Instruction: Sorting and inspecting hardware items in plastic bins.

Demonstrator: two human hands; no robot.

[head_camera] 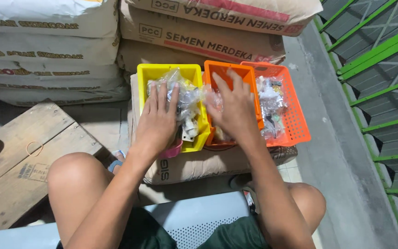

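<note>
My left hand (pixel 158 121) lies flat, fingers spread, on crinkly clear plastic bags (pixel 186 97) heaped in the glossy yellow bin (pixel 166 73), while my right hand (pixel 235 107), fingers apart, presses into the orange bin (pixel 229 71) beside the orange mesh basket (pixel 295 121).

stacked sacks (pixel 199 39), wood board (pixel 28 152), green railing (pixel 378 74)

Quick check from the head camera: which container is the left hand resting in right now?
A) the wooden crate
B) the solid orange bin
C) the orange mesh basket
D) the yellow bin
D: the left hand lies on clear plastic bags inside the yellow bin, while the right hand is over the solid orange bin.
</note>
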